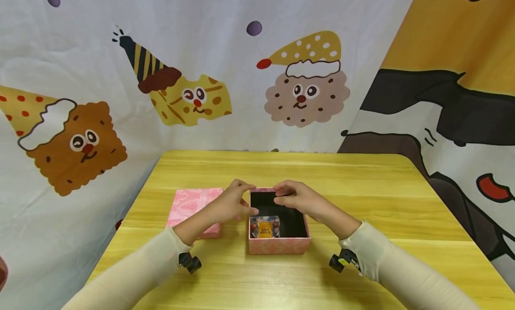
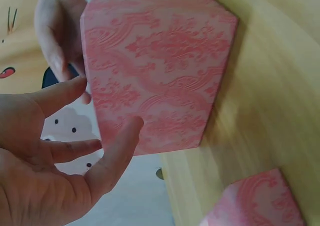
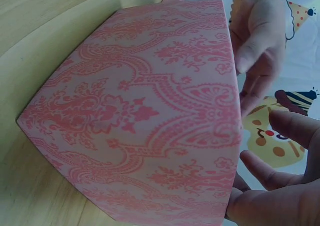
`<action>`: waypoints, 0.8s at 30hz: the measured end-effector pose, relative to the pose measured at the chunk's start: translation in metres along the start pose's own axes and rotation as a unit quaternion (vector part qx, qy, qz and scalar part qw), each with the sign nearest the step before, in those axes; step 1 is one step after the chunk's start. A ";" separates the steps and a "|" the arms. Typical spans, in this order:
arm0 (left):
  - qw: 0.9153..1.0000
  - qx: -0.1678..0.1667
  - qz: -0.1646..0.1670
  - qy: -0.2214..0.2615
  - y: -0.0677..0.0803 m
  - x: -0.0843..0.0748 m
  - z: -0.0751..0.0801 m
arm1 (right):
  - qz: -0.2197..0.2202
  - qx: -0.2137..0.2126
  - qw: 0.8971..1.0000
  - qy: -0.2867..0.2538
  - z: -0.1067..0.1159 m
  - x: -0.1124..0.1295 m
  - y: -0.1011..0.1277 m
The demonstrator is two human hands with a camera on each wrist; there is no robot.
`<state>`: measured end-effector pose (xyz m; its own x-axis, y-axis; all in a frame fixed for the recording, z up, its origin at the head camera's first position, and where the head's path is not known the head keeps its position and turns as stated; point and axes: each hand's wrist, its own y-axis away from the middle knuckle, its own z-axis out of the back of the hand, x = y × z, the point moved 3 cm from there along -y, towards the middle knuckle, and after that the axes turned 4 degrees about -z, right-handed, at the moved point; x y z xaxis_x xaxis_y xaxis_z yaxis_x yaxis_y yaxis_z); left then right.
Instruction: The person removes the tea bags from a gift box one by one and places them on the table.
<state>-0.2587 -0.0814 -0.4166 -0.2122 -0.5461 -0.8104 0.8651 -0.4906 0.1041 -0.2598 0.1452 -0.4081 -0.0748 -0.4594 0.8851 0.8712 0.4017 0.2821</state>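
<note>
A pink patterned box [image 1: 279, 246] with a black inside stands uncovered on the table. In its front left corner lies a small clear packet [image 1: 264, 227] with an orange label. My left hand [image 1: 232, 201] is at the box's left wall, thumb and fingers spread apart near the rim; in the left wrist view its thumb [image 2: 120, 153] lies before the patterned wall. Over the right back part of the box hovers my right hand [image 1: 307, 200], its fingers loosely bent above the black inside. Nothing shows between the fingers of either hand.
A pink box lid [image 1: 193, 205] in the same pattern lies left of the box, partly behind my left forearm. Under everything is a wooden table [image 1: 362, 176]. A cartoon-printed cloth [image 1: 225, 41] hangs behind the table.
</note>
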 end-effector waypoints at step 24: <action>0.997 -0.035 -0.040 0.048 0.005 0.015 -0.012 | -0.011 0.020 0.999 0.031 -0.025 -0.006 -0.010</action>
<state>-0.2518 -0.0841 -0.4353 -0.2399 -0.4381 -0.8663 0.8778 -0.4789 -0.0008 -0.2556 0.1239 -0.4255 -0.0630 -0.5165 0.8540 0.8495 0.4214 0.3175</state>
